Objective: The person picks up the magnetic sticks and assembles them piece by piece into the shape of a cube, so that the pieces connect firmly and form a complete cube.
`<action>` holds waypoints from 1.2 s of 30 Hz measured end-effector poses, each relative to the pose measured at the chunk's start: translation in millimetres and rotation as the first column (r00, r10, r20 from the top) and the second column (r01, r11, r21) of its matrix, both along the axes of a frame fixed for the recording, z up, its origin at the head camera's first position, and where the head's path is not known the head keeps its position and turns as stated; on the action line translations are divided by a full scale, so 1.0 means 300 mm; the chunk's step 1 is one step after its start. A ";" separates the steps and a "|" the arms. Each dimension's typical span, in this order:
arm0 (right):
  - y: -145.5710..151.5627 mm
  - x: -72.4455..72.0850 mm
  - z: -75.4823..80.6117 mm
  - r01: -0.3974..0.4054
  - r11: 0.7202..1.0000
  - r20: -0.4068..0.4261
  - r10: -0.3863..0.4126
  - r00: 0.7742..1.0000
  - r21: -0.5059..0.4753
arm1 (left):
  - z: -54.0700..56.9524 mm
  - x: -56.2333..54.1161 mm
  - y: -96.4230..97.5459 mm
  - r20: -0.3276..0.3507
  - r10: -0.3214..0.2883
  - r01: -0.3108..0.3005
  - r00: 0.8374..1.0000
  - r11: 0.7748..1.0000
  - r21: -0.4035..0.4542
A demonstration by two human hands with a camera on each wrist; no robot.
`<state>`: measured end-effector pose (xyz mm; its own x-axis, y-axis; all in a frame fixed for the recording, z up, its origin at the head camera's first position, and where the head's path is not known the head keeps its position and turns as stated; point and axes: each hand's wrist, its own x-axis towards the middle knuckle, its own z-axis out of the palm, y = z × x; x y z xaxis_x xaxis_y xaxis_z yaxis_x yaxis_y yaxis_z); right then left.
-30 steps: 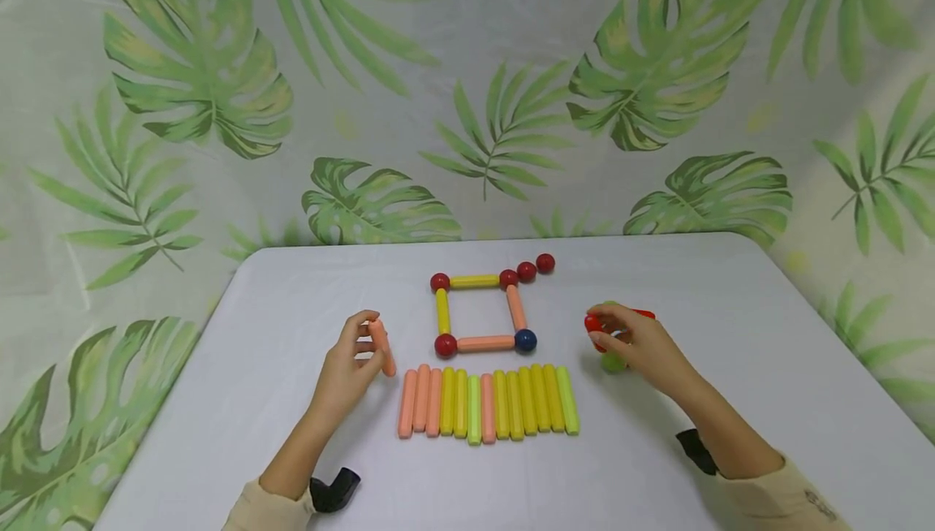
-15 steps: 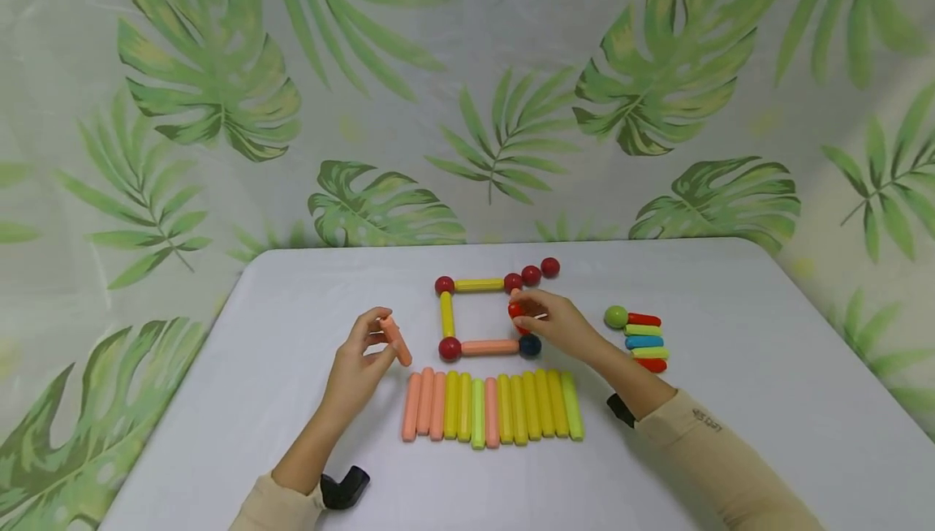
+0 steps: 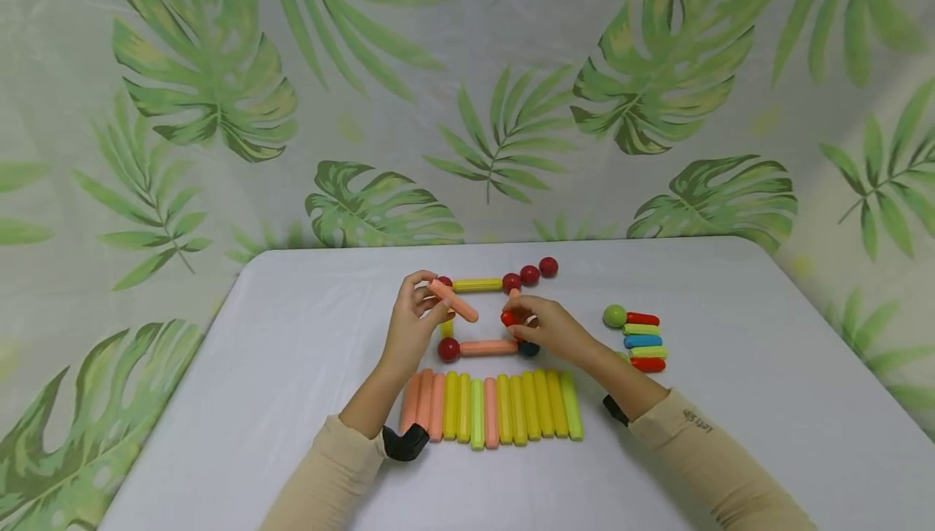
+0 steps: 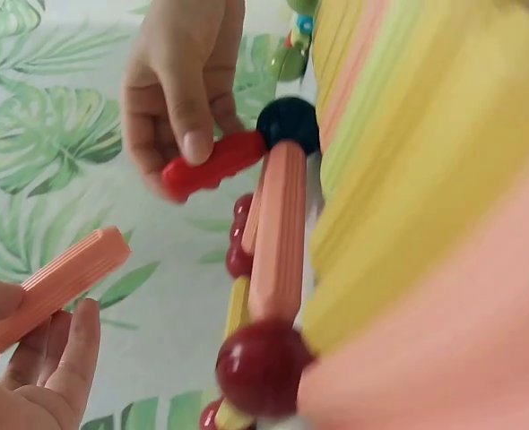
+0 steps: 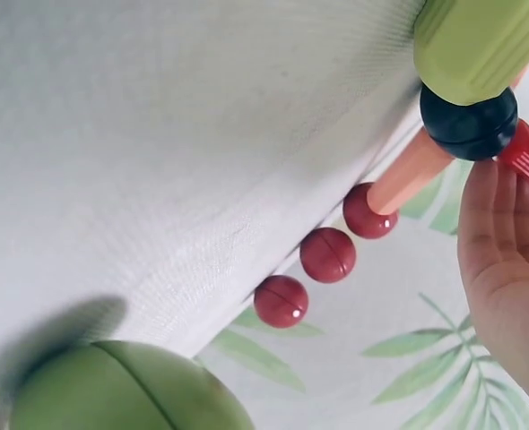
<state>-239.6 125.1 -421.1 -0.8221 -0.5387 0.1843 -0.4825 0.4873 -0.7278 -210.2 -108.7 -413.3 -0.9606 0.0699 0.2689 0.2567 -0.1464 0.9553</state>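
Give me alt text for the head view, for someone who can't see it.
A person's left hand holds a pink stick and their right hand a red stick, both at a square of sticks and balls on a white table. A row of pink, yellow and green sticks lies nearer the camera, and short colored sticks lie to the right.

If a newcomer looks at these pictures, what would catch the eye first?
Probably the row of pink, yellow and green sticks, laid side by side just in front of a square frame of sticks and balls. Next, the left hand holds a pink stick, seen across the frame's left part in the head view, while the right hand grips a red stick, one end at the frame's dark blue ball.
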 end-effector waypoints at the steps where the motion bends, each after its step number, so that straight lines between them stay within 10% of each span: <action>1: -0.001 0.000 0.000 -0.006 1.000 -0.009 0.006 1.000 0.002 | -0.001 -0.008 0.018 0.014 -0.016 0.015 1.000 0.999 0.043; 13: -0.005 0.000 -0.003 -0.022 0.999 -0.058 0.023 0.998 0.030 | -0.032 -0.037 0.118 0.014 -0.039 0.037 0.999 0.995 0.097; 26: -0.003 0.004 -0.007 0.000 1.000 -0.008 0.000 1.000 0.010 | 0.070 0.001 0.062 0.131 -0.025 0.052 0.991 0.976 -0.213; 36: -0.002 0.003 -0.007 -0.010 1.000 0.006 0.010 1.000 -0.008 | 0.004 -0.047 0.068 0.156 -0.049 0.092 0.987 0.954 -0.284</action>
<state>-238.7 124.5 -423.2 -0.8178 -0.5455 0.1831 -0.4826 0.4770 -0.7346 -224.3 -88.4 -412.0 -0.9775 0.1929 0.0848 0.1111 0.1295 0.9853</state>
